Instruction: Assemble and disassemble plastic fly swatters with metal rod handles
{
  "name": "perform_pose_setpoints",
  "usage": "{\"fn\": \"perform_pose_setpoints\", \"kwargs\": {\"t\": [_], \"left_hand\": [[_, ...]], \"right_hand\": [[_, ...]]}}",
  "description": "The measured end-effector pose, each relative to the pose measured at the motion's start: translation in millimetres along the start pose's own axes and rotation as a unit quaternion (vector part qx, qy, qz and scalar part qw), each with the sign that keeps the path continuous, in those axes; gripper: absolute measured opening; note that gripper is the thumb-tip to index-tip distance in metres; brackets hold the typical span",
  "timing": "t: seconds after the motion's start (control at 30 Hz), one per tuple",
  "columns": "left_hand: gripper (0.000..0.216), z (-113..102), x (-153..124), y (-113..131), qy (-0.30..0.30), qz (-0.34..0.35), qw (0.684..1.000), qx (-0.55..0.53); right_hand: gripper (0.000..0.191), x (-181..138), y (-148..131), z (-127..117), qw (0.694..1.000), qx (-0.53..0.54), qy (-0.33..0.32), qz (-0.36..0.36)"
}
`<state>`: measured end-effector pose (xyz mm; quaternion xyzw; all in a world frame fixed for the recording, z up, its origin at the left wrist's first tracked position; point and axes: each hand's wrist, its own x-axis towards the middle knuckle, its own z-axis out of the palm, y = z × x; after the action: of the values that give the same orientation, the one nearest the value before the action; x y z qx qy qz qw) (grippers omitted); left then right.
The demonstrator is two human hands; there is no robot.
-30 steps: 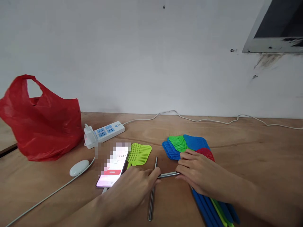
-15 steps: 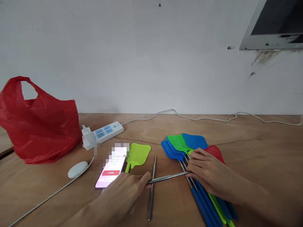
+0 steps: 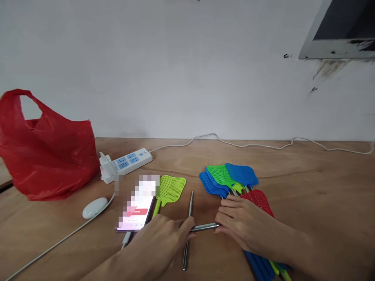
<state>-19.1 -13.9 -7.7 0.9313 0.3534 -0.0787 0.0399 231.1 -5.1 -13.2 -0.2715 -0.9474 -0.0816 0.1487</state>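
Note:
Between my hands is a silver telescopic rod (image 3: pixel 205 227), level just above the table. My left hand (image 3: pixel 166 238) pinches its left end, and my right hand (image 3: pixel 244 224) has its fingers closed on the right end. A second silver telescopic rod (image 3: pixel 185 255) lies on the table, crossing beneath the held one. Beyond my left hand lies a yellow-green fly swatter head (image 3: pixel 172 189) with a short stem. My right hand is over a pile of fly swatters with blue (image 3: pixel 240 173), green (image 3: pixel 219 174) and red (image 3: pixel 259 200) heads; it hides their shafts. Blue handles (image 3: pixel 258 267) show below.
A lit phone (image 3: pixel 137 212), partly pixelated, lies left of the yellow-green head, with a cable plugged in. Further left are a white oval device (image 3: pixel 95 207), a power strip (image 3: pixel 129 164) and a red plastic bag (image 3: pixel 49 152). A white cord (image 3: pixel 249 146) runs along the wall.
My right hand has moved left and slightly down, towards my left hand. The stretch of rod showing between them is much shorter. My left hand has shifted slightly right.

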Motion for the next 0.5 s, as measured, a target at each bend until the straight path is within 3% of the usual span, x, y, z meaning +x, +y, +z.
{"fn": "perform_pose_setpoints", "kwargs": {"t": [0.27,0.5], "left_hand": [[0.018,-4.2,-10.4,-2.8,-0.035,-0.027,0.998,-0.037],[0.033,-0.1,-13.4,-11.2,0.011,-0.016,0.996,-0.087]], "right_hand": [[0.023,-11.9,14.2,-7.9,0.998,0.053,-0.013,0.018],[0.034,-15.7,13.6,-5.9,0.999,0.037,0.014,0.036]]}}
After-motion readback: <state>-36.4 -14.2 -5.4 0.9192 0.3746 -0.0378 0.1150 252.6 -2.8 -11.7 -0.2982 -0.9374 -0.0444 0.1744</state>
